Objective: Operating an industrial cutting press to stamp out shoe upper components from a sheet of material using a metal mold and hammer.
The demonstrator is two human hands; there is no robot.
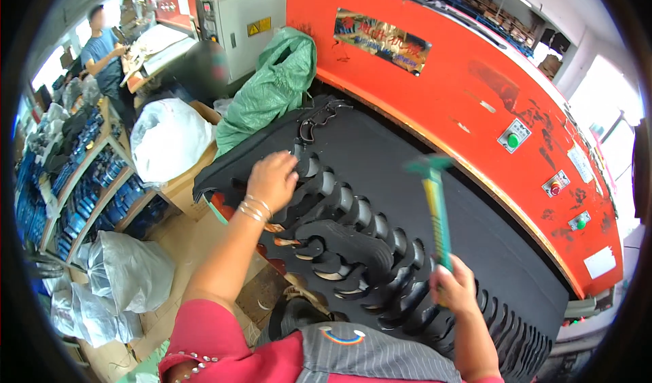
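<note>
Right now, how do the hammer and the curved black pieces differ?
The hammer is green and yellow; the curved pieces are mostly black. The hammer is held up; the pieces rest on the black work surface. There is one hammer, but many pieces. Both are in front of the person.

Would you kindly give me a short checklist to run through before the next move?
1. Hammer held in right hand: ok, by its handle.
2. Hammer head apart from left hand: ok.
3. Left hand touching the curved black pieces: cannot tell.
4. Dark curved frame off the black surface: not ok, lies on it.
5. Red machine powered off: cannot tell.
</note>
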